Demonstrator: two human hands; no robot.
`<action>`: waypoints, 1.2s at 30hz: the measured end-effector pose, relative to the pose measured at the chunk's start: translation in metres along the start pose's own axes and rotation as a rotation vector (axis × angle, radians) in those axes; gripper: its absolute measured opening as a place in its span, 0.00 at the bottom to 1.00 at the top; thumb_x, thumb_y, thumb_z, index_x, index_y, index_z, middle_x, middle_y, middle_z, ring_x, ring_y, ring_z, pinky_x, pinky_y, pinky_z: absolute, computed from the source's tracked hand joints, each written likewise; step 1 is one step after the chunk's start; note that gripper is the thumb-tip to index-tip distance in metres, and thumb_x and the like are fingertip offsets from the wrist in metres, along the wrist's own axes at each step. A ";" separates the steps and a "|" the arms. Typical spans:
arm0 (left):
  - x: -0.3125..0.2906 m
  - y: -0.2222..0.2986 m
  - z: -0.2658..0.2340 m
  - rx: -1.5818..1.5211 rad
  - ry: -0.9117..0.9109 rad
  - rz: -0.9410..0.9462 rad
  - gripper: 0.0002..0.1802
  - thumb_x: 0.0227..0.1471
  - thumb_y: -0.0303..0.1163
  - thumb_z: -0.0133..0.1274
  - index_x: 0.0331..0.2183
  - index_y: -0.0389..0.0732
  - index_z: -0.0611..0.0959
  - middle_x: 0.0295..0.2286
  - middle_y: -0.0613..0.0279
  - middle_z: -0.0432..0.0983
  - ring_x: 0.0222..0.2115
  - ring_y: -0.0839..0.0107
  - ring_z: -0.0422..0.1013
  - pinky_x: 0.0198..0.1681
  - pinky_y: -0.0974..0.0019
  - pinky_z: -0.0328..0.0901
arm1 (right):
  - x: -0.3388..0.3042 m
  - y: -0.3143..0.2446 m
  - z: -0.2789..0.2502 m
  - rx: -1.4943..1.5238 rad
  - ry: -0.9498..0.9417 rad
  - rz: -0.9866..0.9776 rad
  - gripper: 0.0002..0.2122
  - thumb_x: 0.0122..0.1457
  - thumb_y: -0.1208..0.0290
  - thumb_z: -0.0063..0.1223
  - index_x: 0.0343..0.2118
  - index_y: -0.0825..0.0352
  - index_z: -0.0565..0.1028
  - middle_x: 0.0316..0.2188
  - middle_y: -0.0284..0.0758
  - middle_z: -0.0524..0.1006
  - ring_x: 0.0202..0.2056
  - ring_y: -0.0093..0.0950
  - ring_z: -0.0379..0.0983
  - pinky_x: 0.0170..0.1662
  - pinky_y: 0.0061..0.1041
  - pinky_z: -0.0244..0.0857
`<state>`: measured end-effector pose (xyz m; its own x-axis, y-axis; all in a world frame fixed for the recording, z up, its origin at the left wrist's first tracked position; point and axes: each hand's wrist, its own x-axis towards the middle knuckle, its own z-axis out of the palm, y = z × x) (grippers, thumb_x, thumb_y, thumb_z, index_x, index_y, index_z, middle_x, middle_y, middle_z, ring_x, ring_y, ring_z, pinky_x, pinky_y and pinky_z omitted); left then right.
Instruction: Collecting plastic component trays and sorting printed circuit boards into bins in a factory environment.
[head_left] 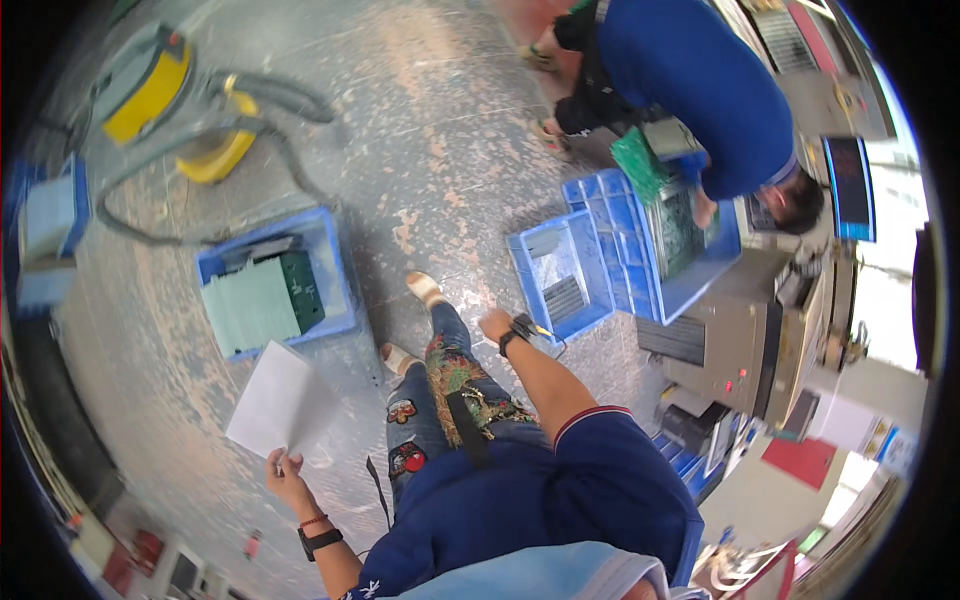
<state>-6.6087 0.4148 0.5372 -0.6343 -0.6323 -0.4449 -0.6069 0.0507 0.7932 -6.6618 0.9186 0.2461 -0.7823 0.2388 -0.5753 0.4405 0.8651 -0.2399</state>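
Observation:
A white sheet (275, 400) that looks like paper is pinched at its lower corner by my left hand (287, 482), out at my left side. Beyond the sheet, a blue bin (343, 285) on the floor holds a stack of flat grey-green panels (250, 308). My right hand (495, 323) hangs in front of me with its fingers curled and nothing visible in it. Just right of that hand is a smaller blue crate (598, 262) with dark slats visible through its bottom. Each of my wrists wears a black band.
At the upper right a co-worker (690, 75) in blue bends over another blue bin (700, 285) with dark panels and green wrap (638, 165). A yellow vacuum cleaner (150, 95) with its hose lies at the upper left. Grey machine cabinets (725, 340) stand to the right.

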 end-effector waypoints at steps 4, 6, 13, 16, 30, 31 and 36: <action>-0.005 0.031 0.038 0.104 -0.144 0.031 0.08 0.49 0.21 0.45 0.34 0.29 0.74 0.26 0.57 0.72 0.24 0.70 0.72 0.28 0.70 0.70 | -0.059 0.102 0.008 -0.235 -0.188 -0.045 0.14 0.50 0.62 0.40 0.24 0.63 0.77 0.25 0.40 0.76 0.29 0.37 0.73 0.32 0.37 0.65; -0.025 0.045 0.039 0.117 -0.115 0.108 0.08 0.49 0.21 0.45 0.33 0.29 0.75 0.26 0.57 0.72 0.24 0.69 0.73 0.27 0.71 0.70 | -0.099 0.079 -0.056 -0.046 -0.197 0.017 0.17 0.48 0.57 0.41 0.23 0.66 0.76 0.25 0.45 0.75 0.30 0.40 0.72 0.35 0.37 0.65; -0.044 0.070 0.139 0.240 -0.324 0.454 0.11 0.44 0.17 0.43 0.32 0.30 0.77 0.26 0.52 0.75 0.25 0.67 0.74 0.28 0.70 0.70 | -0.133 0.143 -0.133 0.383 -0.084 0.184 0.17 0.47 0.56 0.44 0.24 0.67 0.77 0.21 0.42 0.76 0.21 0.37 0.73 0.31 0.32 0.67; -0.056 0.100 0.186 0.428 -0.356 0.598 0.12 0.42 0.16 0.43 0.31 0.31 0.79 0.25 0.52 0.76 0.26 0.67 0.75 0.29 0.70 0.70 | -0.129 0.192 -0.145 0.462 0.110 0.256 0.10 0.46 0.65 0.47 0.24 0.63 0.78 0.24 0.36 0.78 0.25 0.34 0.75 0.29 0.35 0.68; -0.053 0.133 0.218 0.563 -0.533 0.833 0.10 0.46 0.21 0.45 0.30 0.31 0.80 0.23 0.49 0.77 0.25 0.66 0.75 0.28 0.69 0.70 | -0.236 0.209 -0.042 -0.018 -0.248 0.364 0.07 0.46 0.65 0.50 0.28 0.55 0.79 0.30 0.33 0.78 0.32 0.31 0.75 0.31 0.32 0.69; -0.060 0.134 0.230 0.534 -0.615 0.791 0.10 0.46 0.21 0.45 0.30 0.31 0.80 0.23 0.49 0.77 0.25 0.66 0.75 0.28 0.69 0.70 | -0.264 0.262 0.049 0.572 -0.017 0.711 0.07 0.47 0.68 0.49 0.26 0.60 0.78 0.27 0.31 0.78 0.28 0.30 0.76 0.27 0.30 0.68; -0.060 0.137 0.212 0.580 -0.553 0.861 0.10 0.47 0.22 0.45 0.31 0.34 0.80 0.23 0.50 0.77 0.25 0.67 0.75 0.26 0.69 0.69 | -0.297 0.194 0.012 1.430 0.084 0.961 0.06 0.48 0.74 0.47 0.19 0.69 0.71 0.15 0.38 0.71 0.15 0.31 0.70 0.15 0.28 0.63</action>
<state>-6.7558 0.6238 0.5846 -0.9765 0.1966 -0.0878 0.0866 0.7322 0.6756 -6.3394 1.0102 0.3611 -0.0231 0.4558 -0.8898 0.7024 -0.6259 -0.3389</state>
